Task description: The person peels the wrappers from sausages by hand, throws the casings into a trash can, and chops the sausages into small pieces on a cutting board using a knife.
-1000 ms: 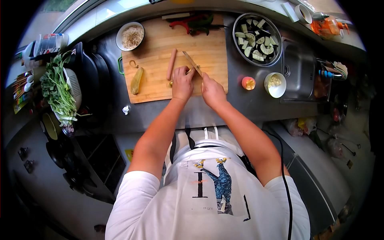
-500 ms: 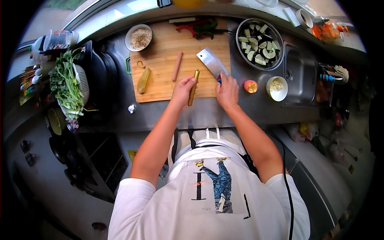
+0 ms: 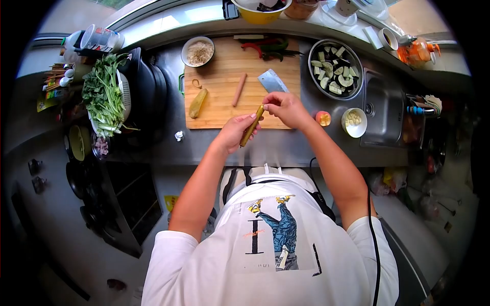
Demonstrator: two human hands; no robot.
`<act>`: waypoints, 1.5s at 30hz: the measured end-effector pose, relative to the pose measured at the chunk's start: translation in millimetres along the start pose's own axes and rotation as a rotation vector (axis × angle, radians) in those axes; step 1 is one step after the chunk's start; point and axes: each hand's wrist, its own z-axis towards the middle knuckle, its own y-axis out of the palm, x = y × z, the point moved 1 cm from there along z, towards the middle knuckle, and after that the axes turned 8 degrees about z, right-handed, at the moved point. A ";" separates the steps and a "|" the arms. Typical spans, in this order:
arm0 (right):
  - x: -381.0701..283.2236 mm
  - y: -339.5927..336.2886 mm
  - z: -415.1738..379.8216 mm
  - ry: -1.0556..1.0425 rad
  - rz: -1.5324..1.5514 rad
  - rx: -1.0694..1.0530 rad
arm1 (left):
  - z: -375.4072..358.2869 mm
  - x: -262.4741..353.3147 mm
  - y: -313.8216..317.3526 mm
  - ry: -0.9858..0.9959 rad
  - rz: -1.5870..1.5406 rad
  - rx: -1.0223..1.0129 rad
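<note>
Slim, shiny, gold-coloured cylindrical stick (image 3: 251,127) held slantwise between the two hands, over the near edge of the pale wooden cutting board (image 3: 224,66); upper end leans toward the right. Left hand (image 3: 239,131) wraps the stick's middle, thumb along the top: reads as the steadying grip, leaving the upper end free. Right hand (image 3: 286,108) pinches at that tip, thumb against forefinger; fine fingertip contact suits so small an end. Whether a loose flap sits between the fingers, cannot tell.

Broad silver metal cleaver (image 3: 273,81) lies flat on the board just beyond the right hand, handle hidden beneath it; likely set there to free the fingers while keeping it within reach. Smooth pink cylindrical stick (image 3: 239,90) lies apart on the board's middle; crumpled yellowish translucent wrapper (image 3: 198,103) near the left edge, presumably clear of the working spot.

Look of the gold stick: glossy, straight, narrow, darker toward the lower end, which overhangs the dark grey metal surface (image 3: 296,148). Coating seems film-like; lettering, if any, too small.
</note>
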 end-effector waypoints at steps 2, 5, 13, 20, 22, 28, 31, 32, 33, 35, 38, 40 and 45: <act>1.6 7.9 -2.4 -0.288 -0.389 0.078 | -0.1 -1.9 -3.6 -0.058 0.041 -0.020; -1.9 27.9 -12.3 -0.393 -0.524 0.186 | 2.7 -13.1 -1.8 0.014 0.033 0.032; 14.1 61.8 -32.1 -0.395 -0.444 0.131 | 11.6 -4.7 14.9 0.031 -0.308 0.215; 16.5 75.9 -61.8 -0.313 -0.356 -0.105 | 34.7 11.7 -17.6 0.156 -0.388 0.275; 17.8 76.9 -68.6 -0.309 -0.388 -0.141 | 41.1 23.1 -26.7 0.218 -0.483 0.307; 30.8 69.1 -80.1 -0.206 -0.418 -0.245 | 42.7 74.8 -58.9 0.469 -0.613 0.320; 41.4 63.8 -70.1 -0.191 -0.451 -0.115 | 29.8 90.5 -53.8 0.549 -0.540 0.303; 43.0 62.5 -64.5 -0.181 -0.400 -0.096 | 25.7 93.2 -49.1 0.542 -0.509 0.273; 42.0 61.7 -59.4 -0.170 -0.350 -0.075 | 23.9 92.5 -46.1 0.534 -0.478 0.241; 40.2 65.5 -49.5 -0.101 -0.314 -0.092 | 20.0 88.8 -39.6 0.512 -0.463 0.215; 45.6 78.3 -36.0 -0.098 -0.200 -0.002 | 17.7 76.5 -36.5 0.475 -0.450 0.187; 46.8 85.1 -29.2 -0.024 -0.008 0.071 | 15.3 70.0 -37.9 0.454 -0.437 0.189; 57.2 84.3 -16.0 0.009 -0.026 0.179 | -0.9 57.4 -56.0 0.423 -0.370 0.345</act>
